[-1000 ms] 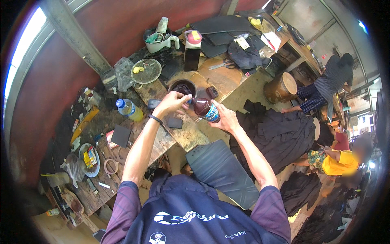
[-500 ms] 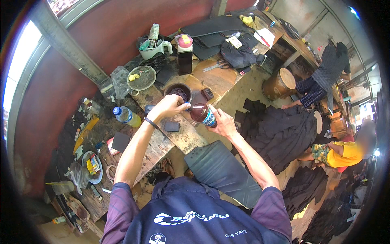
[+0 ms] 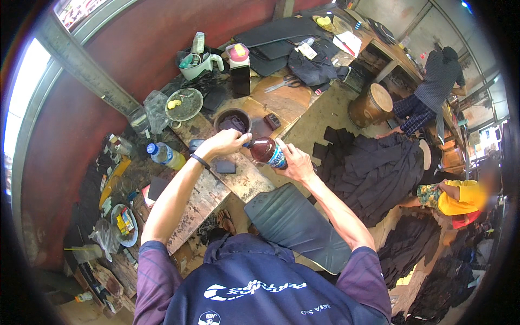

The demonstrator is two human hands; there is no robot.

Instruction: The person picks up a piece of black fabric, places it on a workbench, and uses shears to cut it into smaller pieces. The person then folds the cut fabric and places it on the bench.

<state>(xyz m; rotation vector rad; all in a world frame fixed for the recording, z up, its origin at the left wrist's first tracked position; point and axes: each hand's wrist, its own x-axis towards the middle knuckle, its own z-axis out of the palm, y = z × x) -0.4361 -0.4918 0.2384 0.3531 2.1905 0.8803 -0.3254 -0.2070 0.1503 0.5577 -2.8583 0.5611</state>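
A plastic bottle (image 3: 264, 150) of dark red-brown liquid with a blue label is held tilted over the bench's front edge, its neck toward the left. My right hand (image 3: 298, 163) is closed around its labelled lower part. At the neck end, the fingers of my left hand (image 3: 226, 142) are closed on the small blue cap (image 3: 248, 144); whether it is still attached is hard to see. Just beyond my left hand stands a dark bowl (image 3: 233, 120) with something dark inside. A small black box (image 3: 225, 166) lies beneath my left wrist.
The wooden bench (image 3: 246, 179) carries a capped bottle of yellow liquid (image 3: 166, 156), a plate (image 3: 184, 104), scissors (image 3: 284, 83) and a pink-topped container (image 3: 238, 54). Dark sheets (image 3: 374, 173) are heaped at the right, near a drum (image 3: 371, 105). Two people are at the right.
The view has shifted slightly. Both hands keep their places on the bottle and its cap, with little visible movement.
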